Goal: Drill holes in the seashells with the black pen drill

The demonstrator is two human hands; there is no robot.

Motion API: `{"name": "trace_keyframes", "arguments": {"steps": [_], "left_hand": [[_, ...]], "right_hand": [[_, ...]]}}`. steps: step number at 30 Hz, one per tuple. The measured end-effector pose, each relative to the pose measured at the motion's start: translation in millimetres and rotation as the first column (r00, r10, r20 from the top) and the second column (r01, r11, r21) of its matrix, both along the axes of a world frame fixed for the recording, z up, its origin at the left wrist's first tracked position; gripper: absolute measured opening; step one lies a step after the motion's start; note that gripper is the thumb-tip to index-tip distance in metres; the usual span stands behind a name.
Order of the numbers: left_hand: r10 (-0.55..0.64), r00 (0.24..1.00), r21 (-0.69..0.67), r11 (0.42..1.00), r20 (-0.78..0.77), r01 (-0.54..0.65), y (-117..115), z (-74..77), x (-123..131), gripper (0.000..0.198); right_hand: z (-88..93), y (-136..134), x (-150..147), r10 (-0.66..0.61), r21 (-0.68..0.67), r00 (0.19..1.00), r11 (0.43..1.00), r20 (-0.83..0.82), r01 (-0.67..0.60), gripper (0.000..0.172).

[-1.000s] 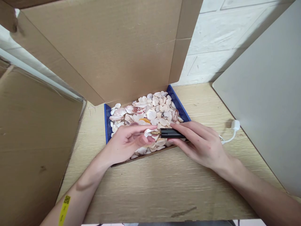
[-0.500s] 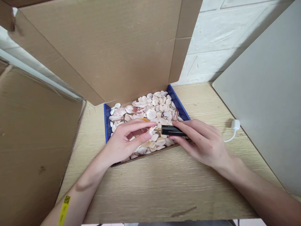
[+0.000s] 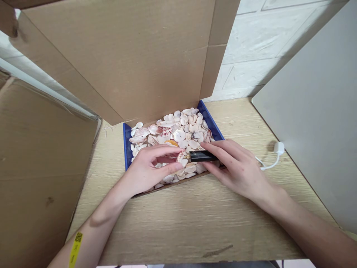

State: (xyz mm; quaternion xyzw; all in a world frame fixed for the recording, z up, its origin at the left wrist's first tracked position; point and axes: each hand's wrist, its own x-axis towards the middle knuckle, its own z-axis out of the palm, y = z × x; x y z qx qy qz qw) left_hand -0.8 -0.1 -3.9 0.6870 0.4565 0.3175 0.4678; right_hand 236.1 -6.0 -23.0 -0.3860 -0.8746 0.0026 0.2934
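A shallow blue-walled tray (image 3: 127,145) full of several white, pink and striped seashells (image 3: 178,130) lies on the wooden table. My left hand (image 3: 150,169) pinches a small striped shell (image 3: 180,155) over the tray's near side. My right hand (image 3: 237,167) grips a black pen-like tool (image 3: 201,156) with a brass tip. That tip points left and touches the held shell.
A large open cardboard flap (image 3: 125,56) stands behind the tray, and another cardboard panel (image 3: 36,167) is at the left. A grey board (image 3: 320,111) leans at the right. A white cable with a plug (image 3: 275,152) lies beside my right hand.
Both hands shifted slightly over the tray while keeping the shell and the tool tip together. The white cable moved a little.
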Motion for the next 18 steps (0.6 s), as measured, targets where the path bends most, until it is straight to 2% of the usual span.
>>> {"name": "trace_keyframes", "arguments": {"steps": [5, 10, 18], "left_hand": [[0.036, 0.999, -0.001, 0.999, -0.006, -0.036, -1.4, 2.2, 0.9, 0.025], [0.092, 0.996, 0.040, 0.995, 0.001, -0.092, -1.6, 0.7, 0.4, 0.025], [0.067, 0.994, 0.085, 0.994, 0.088, -0.074, -1.8, -0.2, -0.7, 0.026]], "right_hand": [[0.4, 1.8, -2.7, 0.014, -0.092, 1.000, 0.996, 0.009, -0.013, 0.044], [2.9, 0.7, -2.3, 0.023, -0.095, 1.000, 0.995, -0.012, -0.024, 0.047], [2.2, 1.2, -1.0, 0.034, -0.089, 0.999, 0.996, 0.006, -0.033, 0.035]]}}
